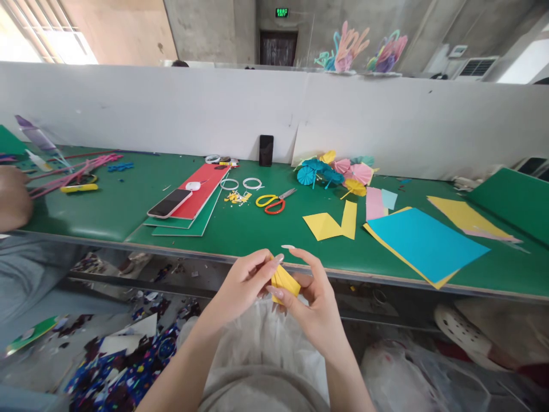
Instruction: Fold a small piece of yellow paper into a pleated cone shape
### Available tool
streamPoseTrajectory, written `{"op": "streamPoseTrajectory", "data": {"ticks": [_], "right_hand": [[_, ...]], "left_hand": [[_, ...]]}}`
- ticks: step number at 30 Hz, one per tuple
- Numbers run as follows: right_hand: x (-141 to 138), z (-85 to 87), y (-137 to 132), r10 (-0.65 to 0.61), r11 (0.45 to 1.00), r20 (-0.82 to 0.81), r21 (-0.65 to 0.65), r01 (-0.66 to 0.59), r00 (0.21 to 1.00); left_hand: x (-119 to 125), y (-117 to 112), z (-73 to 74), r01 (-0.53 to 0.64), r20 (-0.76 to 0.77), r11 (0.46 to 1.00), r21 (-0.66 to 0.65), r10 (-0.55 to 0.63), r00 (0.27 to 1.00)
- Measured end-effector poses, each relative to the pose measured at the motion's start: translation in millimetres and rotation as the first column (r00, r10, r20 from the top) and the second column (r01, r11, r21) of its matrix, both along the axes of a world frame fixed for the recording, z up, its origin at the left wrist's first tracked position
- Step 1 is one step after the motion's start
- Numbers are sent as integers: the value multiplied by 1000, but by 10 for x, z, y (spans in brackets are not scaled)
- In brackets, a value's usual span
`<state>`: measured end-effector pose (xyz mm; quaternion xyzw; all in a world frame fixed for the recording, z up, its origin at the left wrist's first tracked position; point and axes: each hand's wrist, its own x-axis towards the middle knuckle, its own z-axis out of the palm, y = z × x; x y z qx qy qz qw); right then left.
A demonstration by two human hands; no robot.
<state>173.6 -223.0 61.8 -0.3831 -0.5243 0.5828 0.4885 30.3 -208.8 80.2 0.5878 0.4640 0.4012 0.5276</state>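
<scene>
My left hand (pixel 245 284) and my right hand (pixel 315 297) meet just in front of the table's near edge, over my lap. Both pinch a small folded piece of yellow paper (pixel 285 282), fingers closed on it from either side. On the green table (pixel 107 212) beyond lie a cut yellow paper shape (pixel 332 223), a blue sheet (pixel 422 240) on a yellow sheet, and yellow-and-red scissors (pixel 274 201).
A phone (pixel 169 203) lies on red and green sheets (pixel 201 194). Paper fans (pixel 334 170) pile near the white partition (pixel 171 109), where a dark phone (pixel 266 150) leans. Tape rings (pixel 240 183), pipe cleaners (pixel 72 171), another person's arm (pixel 15 197) at left. Scraps litter the floor.
</scene>
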Motion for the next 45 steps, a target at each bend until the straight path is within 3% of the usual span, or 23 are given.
{"op": "streamPoseTrajectory", "data": {"ticks": [4,12,17,22,27,45], "right_hand": [[9,-9,6,4,1000,16,5,-4,1000],[35,-26,29,67,997,-1,25,-67,998],[40,-49,29,40,998,45,36,-42,998],[81,-74,35,1,983,199,179,-38,980],[119,-62,44,23,953,199,290,-82,980],[74,-138,52,-128,970,64,215,112,990]], "left_hand": [[8,5,-12,32,16,999,-35,-32,999],[2,27,-30,-76,-88,995,61,82,993],[6,15,-30,73,-4,996,-49,-73,997],[9,24,-34,-6,31,995,-99,9,999],[12,25,-39,14,38,995,-101,-10,999],[21,-10,-13,57,84,987,-153,-45,995]]}}
